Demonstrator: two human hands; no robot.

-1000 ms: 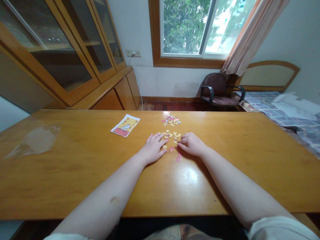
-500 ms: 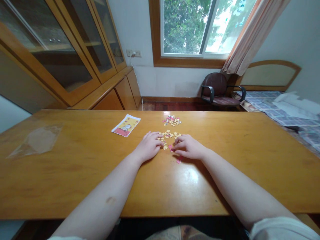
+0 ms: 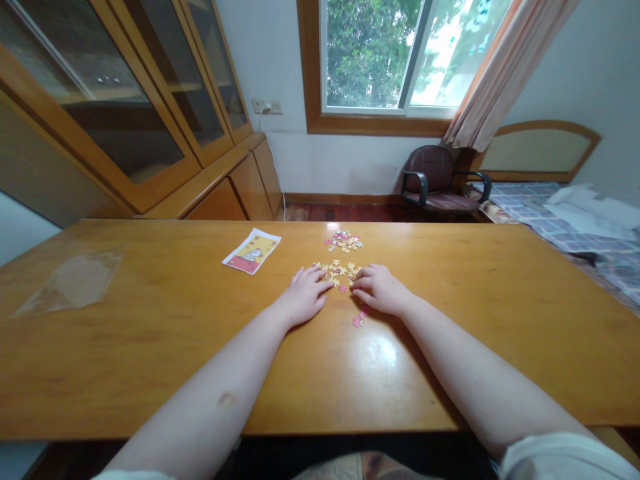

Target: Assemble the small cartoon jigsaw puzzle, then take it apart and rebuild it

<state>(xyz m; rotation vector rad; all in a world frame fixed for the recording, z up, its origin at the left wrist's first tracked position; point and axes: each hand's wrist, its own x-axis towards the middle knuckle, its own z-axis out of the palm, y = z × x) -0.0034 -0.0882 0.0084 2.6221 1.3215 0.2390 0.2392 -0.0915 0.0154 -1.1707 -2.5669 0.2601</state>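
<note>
My left hand point(image 3: 303, 295) lies palm down on the wooden table point(image 3: 165, 333), fingers stretched toward a scatter of small yellow puzzle pieces point(image 3: 337, 270). My right hand point(image 3: 380, 289) rests beside it with fingers curled, their tips at the same scatter. Whether they pinch a piece I cannot make out. A pink piece point(image 3: 343, 288) lies between the two hands. Two more pink pieces point(image 3: 359, 319) sit just below my right hand. A second small heap of pieces point(image 3: 344, 241) lies farther back.
A printed picture card point(image 3: 251, 251) lies left of the pieces. A clear plastic bag point(image 3: 70, 281) is at the table's left end. Behind the table stand a glass-door wooden cabinet point(image 3: 150, 113), a dark armchair point(image 3: 437, 180) and a bed point(image 3: 560, 220).
Both hands had drawn together around the pink piece half a second ago. They have since slid a little forward and apart, my left fingers stretching out again, with the pink piece left between them.
</note>
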